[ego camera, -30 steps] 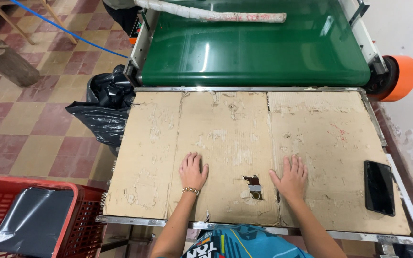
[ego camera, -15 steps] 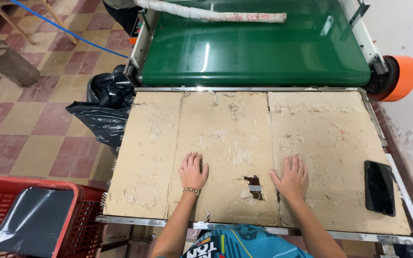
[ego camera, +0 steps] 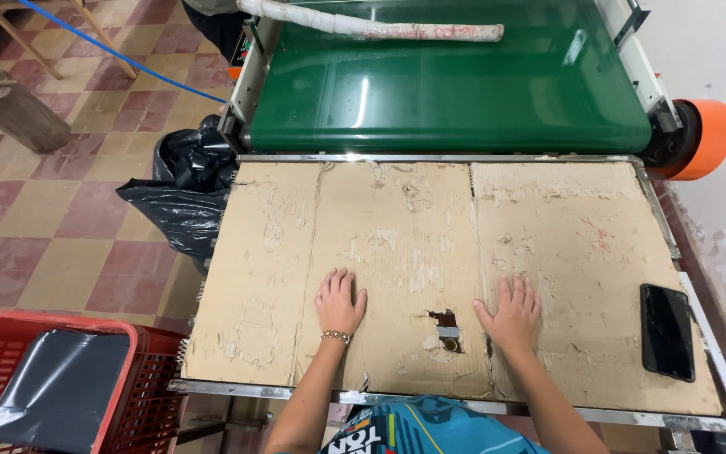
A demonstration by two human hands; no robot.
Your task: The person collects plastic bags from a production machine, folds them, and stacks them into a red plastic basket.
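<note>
My left hand [ego camera: 339,301] lies flat, palm down, fingers apart, on a worn cardboard sheet [ego camera: 380,227] that covers a metal-framed table. A beaded bracelet sits on that wrist. My right hand [ego camera: 512,313] rests flat the same way, a little to the right of a small torn hole [ego camera: 445,323] in the cardboard. Neither hand holds anything. A black phone [ego camera: 666,330] lies face up on the cardboard at the right, apart from my right hand.
A green conveyor belt [ego camera: 455,92] runs beyond the table, with a long white roll [ego camera: 371,25] across its far end and an orange wheel [ego camera: 703,139] at right. Black plastic bags [ego camera: 182,189] sit left of the table. A red crate [ego camera: 140,395] with a dark sheet stands lower left.
</note>
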